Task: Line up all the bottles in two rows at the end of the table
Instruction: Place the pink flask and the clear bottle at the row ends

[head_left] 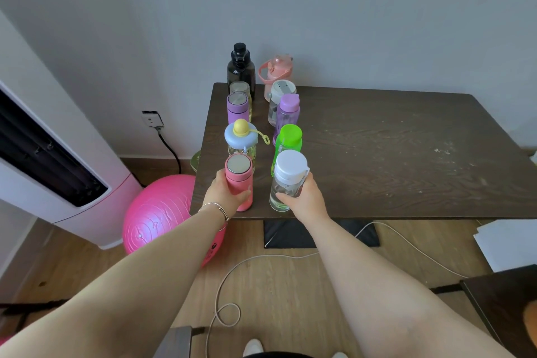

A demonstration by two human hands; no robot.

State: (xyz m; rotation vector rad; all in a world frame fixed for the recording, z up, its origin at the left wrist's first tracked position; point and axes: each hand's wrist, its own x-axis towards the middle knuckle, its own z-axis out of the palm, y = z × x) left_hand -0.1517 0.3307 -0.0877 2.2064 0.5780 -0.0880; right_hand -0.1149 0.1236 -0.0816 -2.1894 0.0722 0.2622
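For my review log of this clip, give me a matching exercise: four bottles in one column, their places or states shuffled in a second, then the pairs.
Bottles:
1. pink flask
2. white-capped bottle
3. black bottle
4. green bottle

Places or states:
A. far end of the left row
B. held by the right hand
C. right row, just behind the held clear bottle
D. held by the left hand

Pairs: 1-D, 2-B, 3-A, 4-C
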